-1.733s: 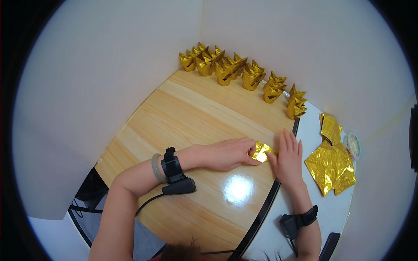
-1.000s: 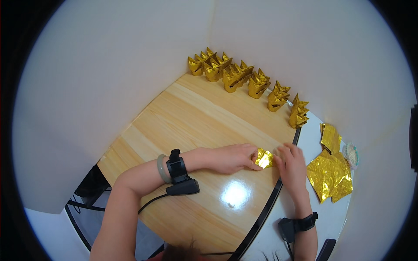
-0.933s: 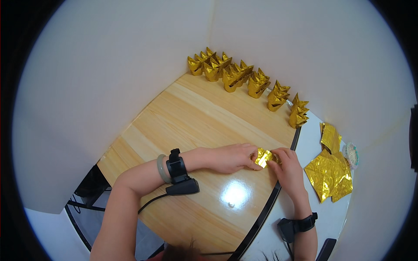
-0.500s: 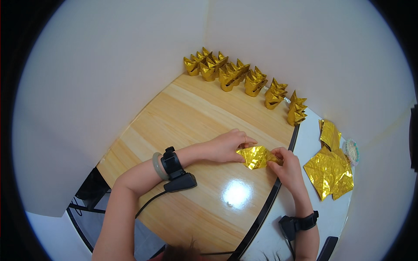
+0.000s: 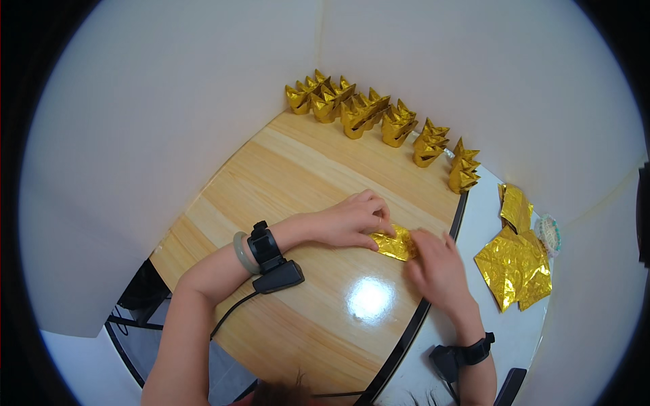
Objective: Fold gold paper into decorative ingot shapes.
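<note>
A small folded piece of shiny gold foil paper (image 5: 393,245) lies low over the wooden table top, between my hands. My left hand (image 5: 353,220) has its thumb and bent fingers closed on the paper's left end. At the right end, my right hand (image 5: 440,271) touches the paper with its fingertips. Motion blurs those fingers, and they hide that end, so their grip does not show. Black straps with small boxes sit on both wrists, and a pale bangle is on my left arm.
Stacked gold foil ingots (image 5: 365,111) stand in several groups along the table's far edge, by the walls. On the white surface at right lie gold foil sheets (image 5: 518,267), a smaller folded foil piece (image 5: 516,208) and a round pale object (image 5: 548,235). A black strip (image 5: 406,331) edges the wooden top.
The gold foil paper has gone from tilted up and pinched at both ends to lying flatter. My right hand has turned and shifted slightly down and left; my left hand has moved slightly left.
</note>
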`<action>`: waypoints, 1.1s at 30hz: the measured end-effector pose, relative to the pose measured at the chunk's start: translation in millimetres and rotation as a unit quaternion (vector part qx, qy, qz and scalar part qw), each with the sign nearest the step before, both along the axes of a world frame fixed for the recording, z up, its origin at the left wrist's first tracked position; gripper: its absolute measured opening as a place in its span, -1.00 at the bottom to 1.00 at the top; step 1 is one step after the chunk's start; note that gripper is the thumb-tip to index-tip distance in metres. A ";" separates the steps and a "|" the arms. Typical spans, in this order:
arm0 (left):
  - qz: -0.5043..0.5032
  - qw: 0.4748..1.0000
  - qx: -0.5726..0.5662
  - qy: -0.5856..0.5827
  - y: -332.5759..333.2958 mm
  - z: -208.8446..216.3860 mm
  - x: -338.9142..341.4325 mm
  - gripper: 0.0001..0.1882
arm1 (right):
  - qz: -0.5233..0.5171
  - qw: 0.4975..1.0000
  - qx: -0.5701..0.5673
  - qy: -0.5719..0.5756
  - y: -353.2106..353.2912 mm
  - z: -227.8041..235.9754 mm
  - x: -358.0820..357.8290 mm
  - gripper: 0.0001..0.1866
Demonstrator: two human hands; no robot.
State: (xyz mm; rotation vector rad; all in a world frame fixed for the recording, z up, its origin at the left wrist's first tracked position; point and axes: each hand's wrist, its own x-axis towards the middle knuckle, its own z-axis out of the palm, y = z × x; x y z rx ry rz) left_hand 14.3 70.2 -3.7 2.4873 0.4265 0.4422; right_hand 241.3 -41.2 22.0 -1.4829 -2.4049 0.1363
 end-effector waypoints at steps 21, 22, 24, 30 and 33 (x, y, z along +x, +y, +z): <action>0.036 0.985 0.086 0.143 0.8 2.1 -6.3 -0.34 | -0.102 0.971 0.045 -0.212 -4.2 -4.8 8.4 0.01; 0.032 0.985 0.088 0.144 0.8 2.1 -6.2 -0.33 | -0.101 0.971 0.046 -0.212 -2.3 -3.7 6.0 0.01; 0.038 0.983 0.100 0.148 0.4 -0.7 -7.4 -0.30 | 0.072 0.991 -0.054 -0.099 0.7 -3.6 0.3 -0.04; 0.080 0.968 0.100 0.213 8.3 6.3 -19.6 -0.12 | 0.077 0.990 -0.068 -0.094 -5.0 -7.7 -0.2 -0.07; 0.099 0.965 0.107 0.216 14.2 4.3 -31.0 -0.12 | 0.069 0.991 -0.066 -0.089 -5.9 -6.9 -0.4 -0.10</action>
